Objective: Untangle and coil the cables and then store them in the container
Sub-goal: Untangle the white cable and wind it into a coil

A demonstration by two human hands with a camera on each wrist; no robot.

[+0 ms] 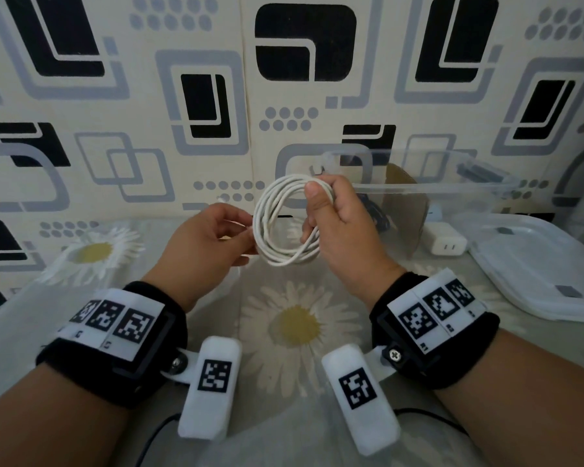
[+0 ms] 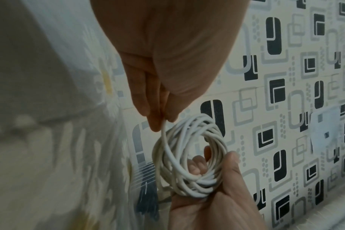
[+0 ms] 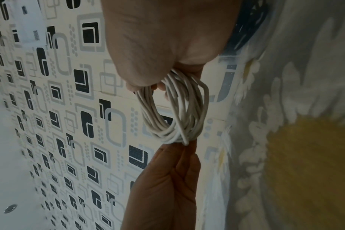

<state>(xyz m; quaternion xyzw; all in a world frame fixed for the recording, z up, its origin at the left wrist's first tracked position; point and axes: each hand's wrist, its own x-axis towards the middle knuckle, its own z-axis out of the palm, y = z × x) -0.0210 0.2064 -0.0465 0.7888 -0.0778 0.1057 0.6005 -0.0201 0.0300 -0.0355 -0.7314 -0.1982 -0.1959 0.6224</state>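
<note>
A white cable (image 1: pixel 277 227) is wound into a round coil of several loops and held in the air between both hands. My right hand (image 1: pixel 338 224) grips the coil's right side, thumb on top and fingers through the ring. My left hand (image 1: pixel 216 234) pinches a strand at the coil's left edge. In the left wrist view the white cable (image 2: pixel 189 157) hangs from my left fingertips (image 2: pixel 158 124). The right wrist view shows the coil (image 3: pixel 175 110) under my right hand. A clear plastic container (image 1: pixel 425 183) stands open just behind my right hand, with dark cable inside.
A white charger block (image 1: pixel 447 242) lies by the container. The container's clear lid (image 1: pixel 536 264) rests at the right. The surface is a daisy-print cloth (image 1: pixel 294 325); a patterned wall (image 1: pixel 216 96) rises close behind. A thin black wire (image 1: pixel 155 436) runs near the bottom edge.
</note>
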